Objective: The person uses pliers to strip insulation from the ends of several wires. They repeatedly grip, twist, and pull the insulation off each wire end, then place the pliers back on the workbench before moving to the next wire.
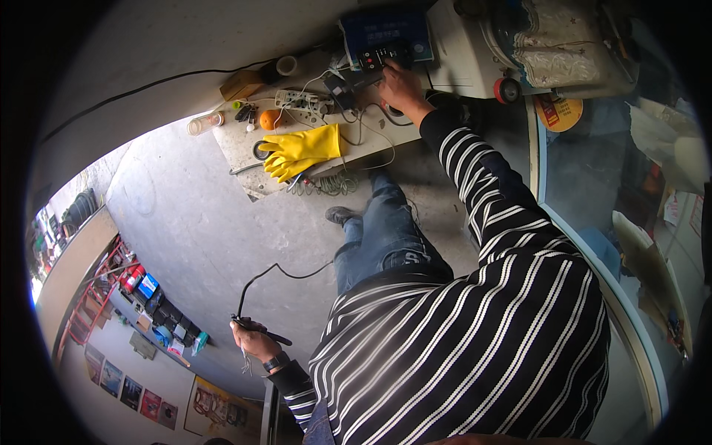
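Observation:
My left hand (256,343), low on the left with a dark band at the wrist, is closed around a black cable (246,291). The cable rises from my fist and bends right toward my legs. A slim black handle-like piece (278,337) sticks out beside the palm, and thin pale strands hang below. My right hand (400,87) reaches over the bench to a black control box (382,56) with small buttons. Its bunched fingertips meet the box's near edge; what they pinch, if anything, is hidden. Behind the box stands a blue package (389,33).
On the bench (241,159) lie yellow rubber gloves (302,151), an orange (270,119), a power strip (304,101) and tangled wires. A coil of green wire (326,184) hangs at its front edge. Shelves with boxes (167,315) line the lower left. A glass-paned frame (593,259) runs along my right.

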Motion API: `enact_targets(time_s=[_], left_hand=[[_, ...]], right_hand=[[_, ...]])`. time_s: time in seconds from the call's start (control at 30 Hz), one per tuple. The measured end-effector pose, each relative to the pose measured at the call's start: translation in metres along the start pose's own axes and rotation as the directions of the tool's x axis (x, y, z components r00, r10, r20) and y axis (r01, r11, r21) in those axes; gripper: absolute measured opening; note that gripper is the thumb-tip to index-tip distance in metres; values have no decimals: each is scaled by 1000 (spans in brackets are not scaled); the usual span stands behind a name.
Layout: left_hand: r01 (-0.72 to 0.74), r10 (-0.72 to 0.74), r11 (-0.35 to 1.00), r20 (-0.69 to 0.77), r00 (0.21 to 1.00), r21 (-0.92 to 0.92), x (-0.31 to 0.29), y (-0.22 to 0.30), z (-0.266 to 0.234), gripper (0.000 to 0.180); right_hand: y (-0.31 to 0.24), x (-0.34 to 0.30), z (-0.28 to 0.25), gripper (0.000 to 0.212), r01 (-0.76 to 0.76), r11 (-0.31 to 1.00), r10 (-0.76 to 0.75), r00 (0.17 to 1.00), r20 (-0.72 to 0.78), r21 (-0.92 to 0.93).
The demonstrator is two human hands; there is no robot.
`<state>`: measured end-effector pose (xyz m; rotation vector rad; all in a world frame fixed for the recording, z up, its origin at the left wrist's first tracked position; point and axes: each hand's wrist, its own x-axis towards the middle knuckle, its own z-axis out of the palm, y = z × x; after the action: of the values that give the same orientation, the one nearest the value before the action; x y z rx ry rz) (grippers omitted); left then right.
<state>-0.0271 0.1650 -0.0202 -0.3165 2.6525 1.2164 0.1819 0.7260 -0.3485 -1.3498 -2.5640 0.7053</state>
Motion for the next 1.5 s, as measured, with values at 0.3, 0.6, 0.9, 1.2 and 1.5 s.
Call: enact_targets(time_s=[0.3,0.6,0.9,1.2,1.5], left_hand=[[-2,2,1000,8,1000,14,2,0,0,48],[-18,18,1000,15,1000,14,2,3,3,48],[-1,1,1000,0,1000,-9,-2,9,8,48],[-12,11,1000,8,1000,20,-3,8,8,46],[-26,26,999,19,999,26,-2,8,7,47]], right_hand=[[7,-8,-3,29,-79,996,79,997,-16,-40],[16,-12,-2,31,-30,998,27,999,-37,-60],[15,-12,-4,27,-31,999,30,999,-39,-37],[13,-16,-6,29,-43,998,43,999,11,-47],[15,-14,-4,29,-104,993,106,994,28,-62]])
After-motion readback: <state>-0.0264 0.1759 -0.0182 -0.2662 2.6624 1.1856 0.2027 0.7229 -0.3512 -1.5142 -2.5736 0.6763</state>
